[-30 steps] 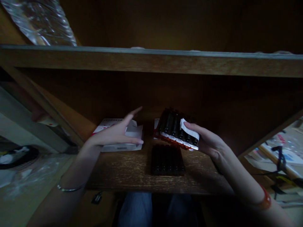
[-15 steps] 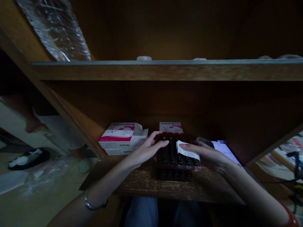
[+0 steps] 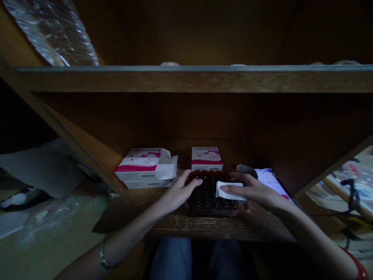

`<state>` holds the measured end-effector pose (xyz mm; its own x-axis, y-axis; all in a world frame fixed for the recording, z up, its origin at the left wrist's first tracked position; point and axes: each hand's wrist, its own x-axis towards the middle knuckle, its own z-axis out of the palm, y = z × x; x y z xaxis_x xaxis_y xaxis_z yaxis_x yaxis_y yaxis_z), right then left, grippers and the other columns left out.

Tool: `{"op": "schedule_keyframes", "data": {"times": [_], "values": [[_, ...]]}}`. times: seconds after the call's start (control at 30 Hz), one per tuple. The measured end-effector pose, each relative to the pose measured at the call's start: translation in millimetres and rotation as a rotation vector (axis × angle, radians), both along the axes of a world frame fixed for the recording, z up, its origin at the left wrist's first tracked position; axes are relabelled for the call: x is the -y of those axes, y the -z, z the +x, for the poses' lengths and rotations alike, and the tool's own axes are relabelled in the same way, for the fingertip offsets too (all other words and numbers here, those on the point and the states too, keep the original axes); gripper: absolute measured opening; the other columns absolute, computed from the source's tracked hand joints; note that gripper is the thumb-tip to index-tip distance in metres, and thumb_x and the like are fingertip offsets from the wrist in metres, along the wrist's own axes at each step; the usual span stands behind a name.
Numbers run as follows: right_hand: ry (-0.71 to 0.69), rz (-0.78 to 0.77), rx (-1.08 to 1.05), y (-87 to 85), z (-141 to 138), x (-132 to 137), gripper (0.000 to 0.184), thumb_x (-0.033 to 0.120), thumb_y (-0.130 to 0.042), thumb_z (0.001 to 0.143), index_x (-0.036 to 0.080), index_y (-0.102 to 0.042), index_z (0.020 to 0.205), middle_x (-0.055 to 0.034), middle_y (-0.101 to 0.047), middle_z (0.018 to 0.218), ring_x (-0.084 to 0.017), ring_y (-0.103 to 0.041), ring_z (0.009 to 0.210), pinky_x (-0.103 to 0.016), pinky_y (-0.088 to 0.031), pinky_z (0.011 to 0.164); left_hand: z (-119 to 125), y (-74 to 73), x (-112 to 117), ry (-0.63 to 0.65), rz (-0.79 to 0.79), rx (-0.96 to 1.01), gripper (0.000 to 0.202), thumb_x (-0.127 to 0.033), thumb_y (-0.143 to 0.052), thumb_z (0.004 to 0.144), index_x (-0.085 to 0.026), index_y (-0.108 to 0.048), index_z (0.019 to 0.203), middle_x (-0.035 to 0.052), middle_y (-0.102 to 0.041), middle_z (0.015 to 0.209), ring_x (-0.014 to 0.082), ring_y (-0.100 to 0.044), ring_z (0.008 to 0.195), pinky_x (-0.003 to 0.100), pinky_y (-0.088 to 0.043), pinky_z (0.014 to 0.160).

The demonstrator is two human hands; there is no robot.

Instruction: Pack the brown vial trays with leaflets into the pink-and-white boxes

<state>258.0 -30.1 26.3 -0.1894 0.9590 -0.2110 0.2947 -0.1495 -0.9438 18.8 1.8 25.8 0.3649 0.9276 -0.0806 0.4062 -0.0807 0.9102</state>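
Note:
A tray of dark glass vials (image 3: 207, 196) lies on the wooden shelf (image 3: 131, 210), with a red edge showing at its far side. My left hand (image 3: 179, 192) has its fingers curled over the tray's left side. My right hand (image 3: 252, 190) is on the tray's right part, its fingers over a white paper strip (image 3: 230, 190) lying across the vials. The second tray seen earlier is not separately visible; it may be hidden beneath this one. Behind the hands stand two white-and-pink cartons (image 3: 145, 165) (image 3: 206, 159), the left one with its flap open.
A wooden shelf board (image 3: 186, 79) runs overhead, with crinkled plastic (image 3: 49, 31) above it. A blue-and-white printed sheet (image 3: 271, 182) and a grey object (image 3: 246, 169) lie behind my right hand. Plastic sheeting and a dark slipper lie on the floor at left.
The raised tray has come down to the shelf over the spot where the other tray lay. My left hand has moved from the open carton onto the tray. The view has levelled.

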Motion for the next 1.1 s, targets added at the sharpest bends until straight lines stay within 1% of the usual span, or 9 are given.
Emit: {"op": "schedule_keyframes", "data": {"times": [0.07,0.13,0.27,0.33,0.4,0.5,0.63,0.87,1.1], "values": [[0.001,0.068,0.013,-3.3,3.4,-0.8,0.04,0.038,-0.08,0.069,0.026,-0.071,0.106,-0.0067,-0.071,0.112,-0.026,-0.069,0.093,-0.033,-0.059,0.067,-1.5,3.0,-0.4,-0.001,0.1,-0.076,0.035,-0.044,-0.048,0.088,-0.017,-0.056,0.108,0.0098,-0.066,0.113,0.0234,-0.06,0.11,0.037,-0.044,0.099],[-0.004,0.134,0.018,-8.9,8.2,-3.0,0.036,0.036,-0.081,0.067,0.023,-0.07,0.098,-0.006,-0.071,0.105,-0.023,-0.068,0.091,-0.03,-0.057,0.071,-1.8,5.3,0.7,0.002,0.183,-0.144,0.033,-0.044,-0.045,0.09,-0.018,-0.055,0.106,0.0097,-0.067,0.108,0.0238,-0.062,0.107,0.039,-0.044,0.099],[-0.043,0.147,0.016,-18.7,22.6,-9.8,0.028,0.04,-0.077,0.07,0.019,-0.069,0.088,-0.0031,-0.068,0.084,-0.015,-0.063,0.069,-0.026,-0.051,0.055,3.0,4.1,4.7,-0.026,0.254,-0.237,0.032,-0.045,-0.043,0.09,-0.019,-0.052,0.106,0.0113,-0.066,0.109,0.0258,-0.063,0.105,0.04,-0.046,0.094],[-0.035,0.168,0.011,-21.3,30.4,-13.1,0.027,0.042,-0.075,0.072,0.019,-0.069,0.083,-0.0024,-0.067,0.078,-0.014,-0.061,0.065,-0.025,-0.05,0.053,6.8,0.8,6.1,-0.042,0.282,-0.304,0.032,-0.045,-0.041,0.091,-0.019,-0.053,0.105,0.0116,-0.067,0.106,0.0269,-0.063,0.103,0.041,-0.047,0.092],[0.017,0.211,0.017,-22.6,37.9,-16.4,0.029,0.044,-0.076,0.072,0.019,-0.069,0.085,-0.0027,-0.067,0.079,-0.014,-0.061,0.065,-0.024,-0.05,0.053,9.5,-2.4,6.2,-0.05,0.314,-0.399,0.032,-0.043,-0.038,0.092,-0.019,-0.054,0.104,0.0126,-0.067,0.103,0.0287,-0.063,0.101,0.042,-0.046,0.09],[0.134,0.292,0.07,-22.0,48.9,-22.6,0.04,0.047,-0.078,0.07,0.019,-0.069,0.097,-0.0057,-0.071,0.089,-0.019,-0.066,0.074,-0.027,-0.054,0.059,9.4,-4.1,4.2,-0.044,0.314,-0.536,0.035,-0.043,-0.033,0.094,-0.018,-0.055,0.104,0.0146,-0.067,0.099,0.0312,-0.064,0.097,0.043,-0.046,0.087],[0.236,0.381,0.159,-10.7,62.9,-34.7,0.05,0.05,-0.078,0.069,0.017,-0.068,0.106,-0.0097,-0.073,0.099,-0.027,-0.068,0.09,-0.036,-0.056,0.076,5.4,-2.3,0.1,-0.019,0.263,-0.6,0.035,-0.045,-0.033,0.094,-0.02,-0.056,0.107,0.0119,-0.07,0.093,0.03,-0.067,0.093,0.039,-0.046,0.083],[0.109,0.386,0.246,18.5,68.5,-50.3,0.039,0.042,-0.073,0.075,0.015,-0.07,0.102,-0.0114,-0.074,0.1,-0.027,-0.07,0.086,-0.037,-0.056,0.071,4.5,-1.2,-2.5,0.024,0.23,-0.62,0.04,-0.046,-0.028,0.095,-0.02,-0.054,0.111,0.0116,-0.07,0.095,0.0298,-0.066,0.093,0.038,-0.043,0.081],[0.021,0.423,0.296,26.3,66.1,-54.1,0.03,0.037,-0.07,0.08,0.018,-0.073,0.103,-0.0091,-0.075,0.106,-0.027,-0.07,0.093,-0.038,-0.055,0.08,2.9,2.2,-3.1,0.027,0.24,-0.614,0.039,-0.047,-0.028,0.095,-0.021,-0.053,0.111,0.0092,-0.069,0.091,0.0276,-0.066,0.087,0.034,-0.043,0.075]]}}
